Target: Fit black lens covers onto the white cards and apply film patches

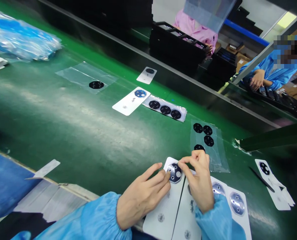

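My left hand (142, 195) rests on a white phone back cover (163, 206), its fingertips curled against the left edge of the round camera lens piece (174, 172) on the cover's top. My right hand (200, 181) pinches the right edge of that same lens piece with thumb and forefinger. Both wrists wear light blue sleeves. More white covers (235, 203) lie side by side under my right wrist. Just beyond my right hand lies a clear film sheet (218, 156) carrying several black lens pieces.
On the green belt (63, 116): a white cover with a blue lens ring (131, 100), a film strip with three black lenses (165, 109), another cover (147, 75), a film with one lens (96, 84), plastic bags (18, 38). A cover with a black stylus (272, 183) lies right. Other workers sit beyond.
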The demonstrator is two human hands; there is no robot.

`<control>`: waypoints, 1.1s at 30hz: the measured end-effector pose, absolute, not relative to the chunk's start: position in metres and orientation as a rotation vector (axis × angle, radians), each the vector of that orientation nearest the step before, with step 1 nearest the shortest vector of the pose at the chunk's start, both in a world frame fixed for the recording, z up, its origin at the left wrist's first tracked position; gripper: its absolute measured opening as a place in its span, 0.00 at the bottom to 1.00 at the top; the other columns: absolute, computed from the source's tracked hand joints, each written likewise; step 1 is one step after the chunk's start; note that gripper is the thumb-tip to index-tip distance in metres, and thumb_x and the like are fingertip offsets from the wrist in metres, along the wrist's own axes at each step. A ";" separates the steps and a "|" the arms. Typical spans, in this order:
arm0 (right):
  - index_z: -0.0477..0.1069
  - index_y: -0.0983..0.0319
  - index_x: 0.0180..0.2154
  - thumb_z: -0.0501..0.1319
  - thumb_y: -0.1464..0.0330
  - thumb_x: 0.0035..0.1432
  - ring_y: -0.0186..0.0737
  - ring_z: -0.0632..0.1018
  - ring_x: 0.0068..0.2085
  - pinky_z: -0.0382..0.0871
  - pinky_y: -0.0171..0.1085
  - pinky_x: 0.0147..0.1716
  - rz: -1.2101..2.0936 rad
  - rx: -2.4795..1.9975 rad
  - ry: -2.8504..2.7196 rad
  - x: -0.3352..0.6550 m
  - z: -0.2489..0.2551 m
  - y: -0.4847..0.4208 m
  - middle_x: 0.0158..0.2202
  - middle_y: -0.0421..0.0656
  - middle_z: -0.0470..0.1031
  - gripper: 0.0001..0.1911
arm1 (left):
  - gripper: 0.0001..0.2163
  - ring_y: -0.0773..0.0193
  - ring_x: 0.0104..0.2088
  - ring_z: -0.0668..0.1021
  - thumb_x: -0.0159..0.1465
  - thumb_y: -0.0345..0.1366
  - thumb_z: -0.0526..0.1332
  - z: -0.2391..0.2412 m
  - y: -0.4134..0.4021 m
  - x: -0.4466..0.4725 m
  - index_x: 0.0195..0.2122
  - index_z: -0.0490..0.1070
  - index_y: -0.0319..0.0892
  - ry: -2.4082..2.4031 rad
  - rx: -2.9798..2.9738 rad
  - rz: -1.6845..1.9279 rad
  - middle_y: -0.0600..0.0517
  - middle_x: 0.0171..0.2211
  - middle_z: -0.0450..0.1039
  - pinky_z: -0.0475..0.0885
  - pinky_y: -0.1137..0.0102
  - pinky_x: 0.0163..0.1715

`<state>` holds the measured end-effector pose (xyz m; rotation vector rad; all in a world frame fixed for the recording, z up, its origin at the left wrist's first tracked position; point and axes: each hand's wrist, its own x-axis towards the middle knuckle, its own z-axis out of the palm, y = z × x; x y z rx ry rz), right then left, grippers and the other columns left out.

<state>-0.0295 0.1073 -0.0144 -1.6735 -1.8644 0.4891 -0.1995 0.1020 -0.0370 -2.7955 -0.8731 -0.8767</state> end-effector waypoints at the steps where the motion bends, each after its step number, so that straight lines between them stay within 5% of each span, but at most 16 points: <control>1: 0.70 0.59 0.29 0.55 0.73 0.59 0.42 0.63 0.38 0.61 0.43 0.39 0.467 -1.652 -1.890 -0.031 -0.014 0.106 0.33 0.41 0.58 0.08 | 0.17 0.65 0.40 0.71 0.66 0.21 0.43 -0.037 0.102 -0.199 0.33 0.71 0.35 -0.879 -2.798 -0.871 0.48 0.39 0.75 0.54 0.62 0.57; 33: 0.71 0.59 0.27 0.53 0.78 0.59 0.40 0.62 0.36 0.58 0.40 0.34 0.222 -1.616 -2.135 -0.040 -0.019 0.102 0.33 0.42 0.60 0.14 | 0.15 0.66 0.38 0.72 0.66 0.21 0.44 -0.034 0.100 -0.198 0.33 0.69 0.36 -0.927 -2.803 -0.857 0.49 0.38 0.74 0.55 0.60 0.57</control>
